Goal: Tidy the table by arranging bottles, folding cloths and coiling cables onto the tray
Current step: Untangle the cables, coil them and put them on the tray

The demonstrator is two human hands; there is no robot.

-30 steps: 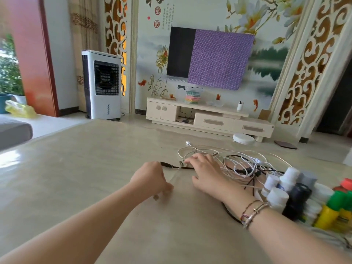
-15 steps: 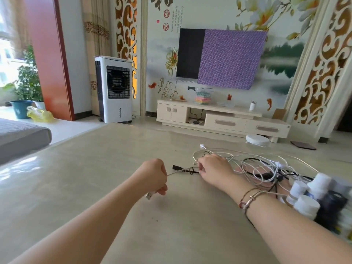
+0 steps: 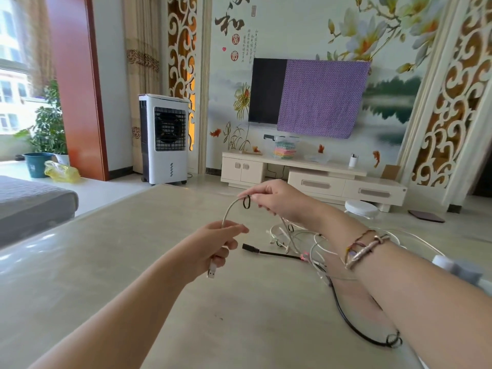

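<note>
A white USB cable [image 3: 228, 213] arches between both hands above the beige table [image 3: 133, 262]. My left hand [image 3: 213, 242] is closed on the cable near its plug, which hangs below the fingers. My right hand [image 3: 274, 197] pinches the cable higher up, beside a small black tie looped on it. Past that hand the cable drops into a tangle of white cables [image 3: 300, 241] lying on the table. A black cable [image 3: 269, 253] with a barrel plug lies under my right forearm. One bottle cap [image 3: 443, 262] peeks out at the right edge. No tray is visible.
Beyond the table stand a white air cooler [image 3: 165, 139], a low TV cabinet [image 3: 314, 177] and a wall TV half covered with a purple cloth [image 3: 319, 97]. A grey sofa edge [image 3: 32, 203] is at the left.
Both hands have risen off the table with the white cable, my right hand going highest. The view tilted up, so most of the bottles slid out of sight at the right.
</note>
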